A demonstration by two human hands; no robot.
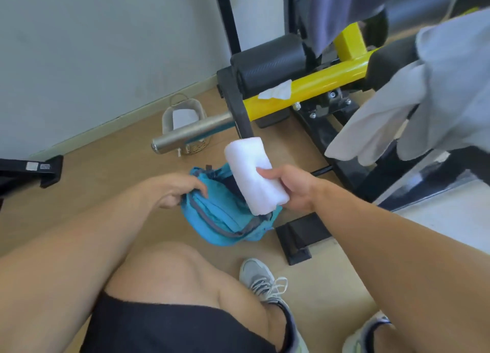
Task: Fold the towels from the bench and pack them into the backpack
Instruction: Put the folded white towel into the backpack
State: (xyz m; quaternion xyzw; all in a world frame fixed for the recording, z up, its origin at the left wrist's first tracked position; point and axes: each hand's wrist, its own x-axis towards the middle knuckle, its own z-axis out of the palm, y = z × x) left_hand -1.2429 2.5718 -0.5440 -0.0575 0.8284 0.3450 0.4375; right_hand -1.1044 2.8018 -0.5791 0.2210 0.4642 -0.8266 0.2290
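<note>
The right hand [290,188] grips a folded white towel [253,176], fingers [267,172] curled round it, above the open blue backpack [225,220] on the floor. The left hand [175,190] pinches the backpack's rim. Farther off, a grey towel [424,92] hangs over the bench.

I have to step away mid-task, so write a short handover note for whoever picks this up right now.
Left hand grips the rim of the blue backpack on the floor, holding it open.
Right hand holds a folded white towel just above the opening.
Done: this towel is folded.
Left: drop it in, then fold and pack the grey towel and dark towel draped on the bench.
</note>
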